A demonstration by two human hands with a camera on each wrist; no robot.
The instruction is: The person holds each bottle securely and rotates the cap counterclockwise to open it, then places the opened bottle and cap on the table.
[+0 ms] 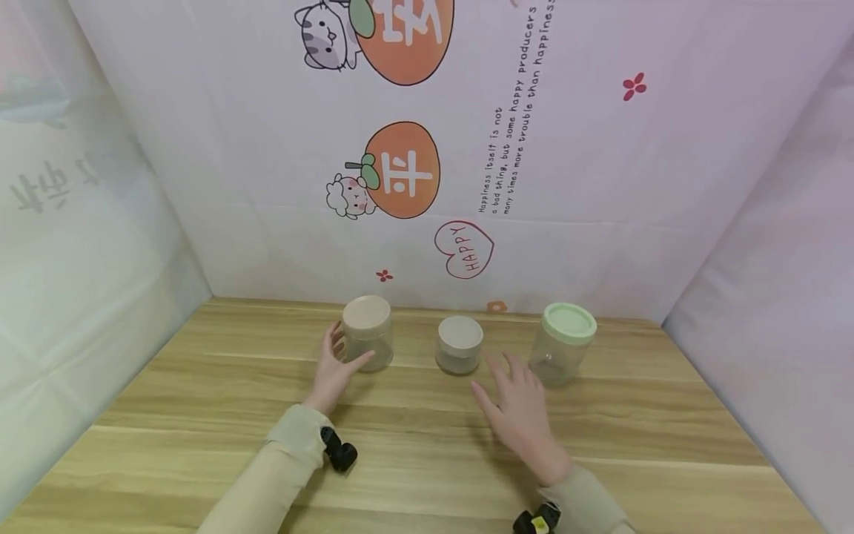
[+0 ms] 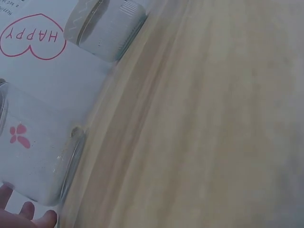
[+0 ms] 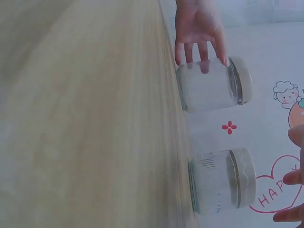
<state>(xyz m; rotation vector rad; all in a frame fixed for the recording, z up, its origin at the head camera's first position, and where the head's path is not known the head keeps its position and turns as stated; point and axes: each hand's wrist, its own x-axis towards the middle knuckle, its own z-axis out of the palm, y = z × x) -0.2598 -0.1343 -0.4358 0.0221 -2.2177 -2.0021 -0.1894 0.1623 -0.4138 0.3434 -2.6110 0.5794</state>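
Note:
Three clear jars stand upright in a row near the back of the table. My left hand [image 1: 330, 374] is at the tall left jar with a beige lid [image 1: 367, 314]. Its fingers reach along the jar's left side and the thumb stretches across the front; in the right wrist view the left hand [image 3: 198, 28] has its fingers extended, tips at the glass. My right hand [image 1: 520, 408] has its fingers spread and holds nothing, between the short jar with a whitish lid [image 1: 459, 335] and the jar with a light green lid [image 1: 569, 324]. Its fingertips [image 3: 293, 177] edge into the right wrist view.
The wooden table [image 1: 414, 475] ends at a white printed cloth [image 1: 580, 259] just behind the jars. Plain white cloth sides [image 1: 87, 259] rise to the left and right. Black camera mounts [image 1: 339, 449] sit on both wrists.

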